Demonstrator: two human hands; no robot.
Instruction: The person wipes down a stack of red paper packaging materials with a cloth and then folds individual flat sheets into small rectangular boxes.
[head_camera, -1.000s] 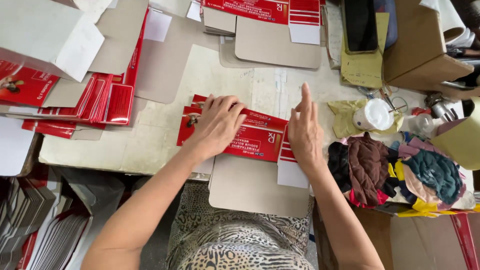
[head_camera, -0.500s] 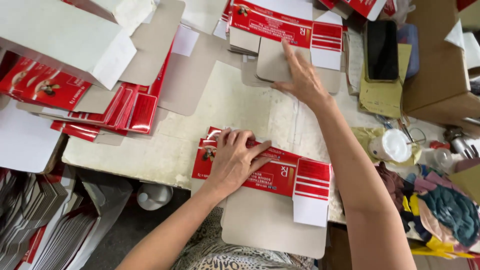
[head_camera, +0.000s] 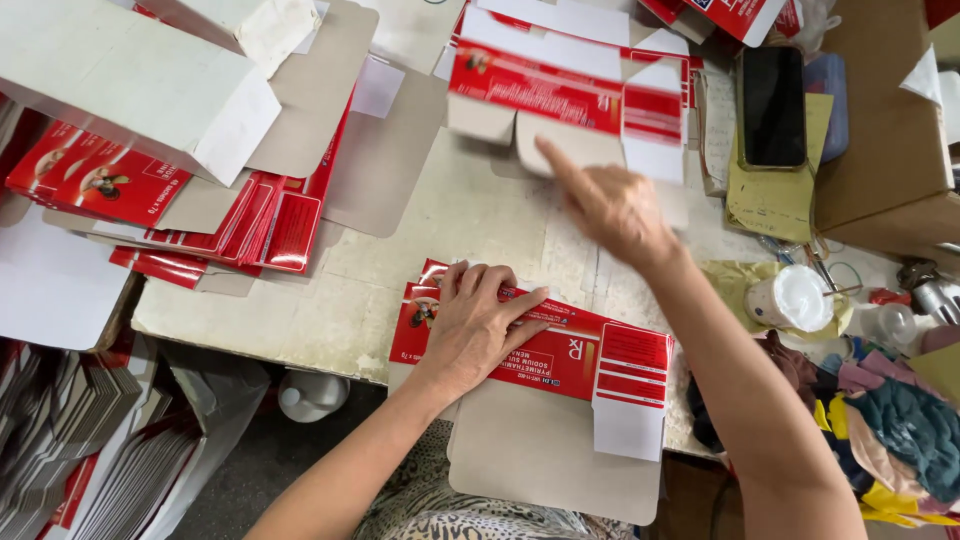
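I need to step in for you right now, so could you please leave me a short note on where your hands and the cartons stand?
Left hand: pressed flat on the red flat carton at the near table edge.
Right hand: empty, reaching toward the far stack of flat cartons, not clearly touching it.
Done: one carton lies in front, unfolded.
Left: that carton is not yet folded; more flat cartons lie at the left.

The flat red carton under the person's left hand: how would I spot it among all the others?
Start at the pale worktable, near edge. The flattened red-and-white cardboard carton lies there alone, pressed by the left hand. Unlike the stacked cartons, its grey flap overhangs the edge.
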